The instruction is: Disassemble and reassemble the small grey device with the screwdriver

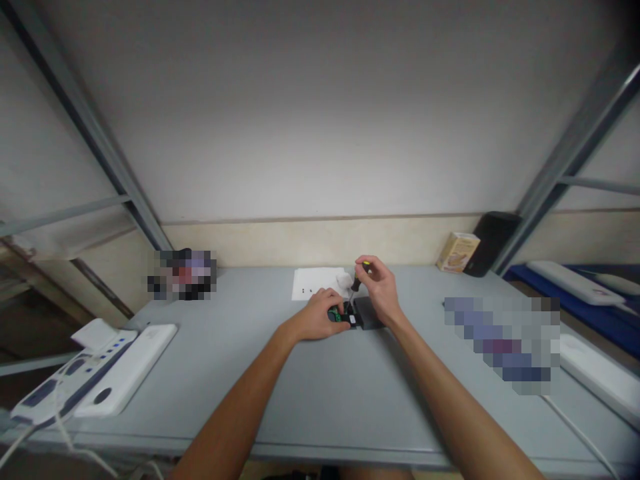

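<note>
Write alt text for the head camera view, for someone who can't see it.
A person's right hand holds a screwdriver pointing down at a small black device with a green circuit board, held by the left hand on a gray desk. White paper with small dark bits lies beyond; a power strip sits at the left.

A tilted screwdriver (355,285) is held in the right hand (380,285); a green circuit board (334,315) is held by the left hand (320,315).
</note>
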The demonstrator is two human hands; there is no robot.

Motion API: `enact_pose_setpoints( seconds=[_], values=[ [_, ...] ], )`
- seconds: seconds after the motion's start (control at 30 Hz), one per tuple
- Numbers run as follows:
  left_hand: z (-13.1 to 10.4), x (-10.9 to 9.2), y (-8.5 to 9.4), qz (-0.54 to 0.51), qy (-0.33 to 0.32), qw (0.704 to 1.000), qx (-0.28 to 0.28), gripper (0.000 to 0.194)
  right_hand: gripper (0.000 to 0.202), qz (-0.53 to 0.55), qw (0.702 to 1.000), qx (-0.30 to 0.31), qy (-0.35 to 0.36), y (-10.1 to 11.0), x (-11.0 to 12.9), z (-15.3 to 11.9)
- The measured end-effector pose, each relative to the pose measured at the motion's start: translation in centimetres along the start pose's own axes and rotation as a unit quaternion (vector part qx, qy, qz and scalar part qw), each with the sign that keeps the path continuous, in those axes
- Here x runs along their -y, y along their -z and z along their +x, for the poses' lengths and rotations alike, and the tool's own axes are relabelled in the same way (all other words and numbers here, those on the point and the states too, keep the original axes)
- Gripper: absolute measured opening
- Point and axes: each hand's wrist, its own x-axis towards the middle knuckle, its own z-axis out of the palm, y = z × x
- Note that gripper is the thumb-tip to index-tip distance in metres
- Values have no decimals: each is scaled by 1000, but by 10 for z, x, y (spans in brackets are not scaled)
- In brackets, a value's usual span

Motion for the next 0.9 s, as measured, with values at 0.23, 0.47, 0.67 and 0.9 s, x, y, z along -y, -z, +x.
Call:
enact_pose_setpoints(
  seconds=[0.23,0.47,0.67,0.9],
  values=[
    [1,-2,2,6,5,1000,3,24,22,35,998,42,-7,3,1,1],
    [0,0,1,-2,3,1000,4,25,21,-32,999,-4,21,-3,2,-3],
    [-1,3,0,2,-5,1000,0,25,24,-56,998,-9,23,-2,3,-2],
    [0,-2,3,2,0,1000,5,25,31,-20,999,23,15,0,-1,0]
  ],
)
